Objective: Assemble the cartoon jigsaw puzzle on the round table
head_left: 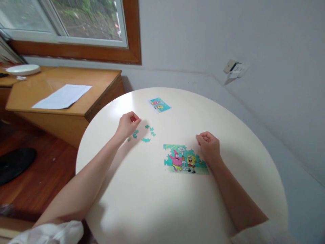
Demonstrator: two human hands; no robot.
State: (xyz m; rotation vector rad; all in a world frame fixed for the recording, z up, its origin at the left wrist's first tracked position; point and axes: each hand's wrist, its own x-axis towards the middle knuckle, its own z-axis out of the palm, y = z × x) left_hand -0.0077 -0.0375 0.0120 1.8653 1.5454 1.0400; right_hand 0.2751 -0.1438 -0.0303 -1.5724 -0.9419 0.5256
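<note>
A partly assembled jigsaw puzzle (184,164) with cartoon figures on a teal ground lies flat on the white table. Its upper right and left edges are jagged with gaps. My right hand (210,146) is closed at the puzzle's upper right corner, thumb and fingertips together; whatever they may hold is hidden. Several loose teal puzzle pieces (145,140) are scattered to the left of the puzzle. Above these, my left hand (128,124) hovers in a pinch, and I cannot make out anything between its fingertips.
A small picture card (159,105) showing the same cartoon lies toward the back of the round white table (152,203). To the left stands a wooden desk (101,79) with a paper sheet (62,97) and a white round object (23,69). A wall socket with a plug (235,69) is at right.
</note>
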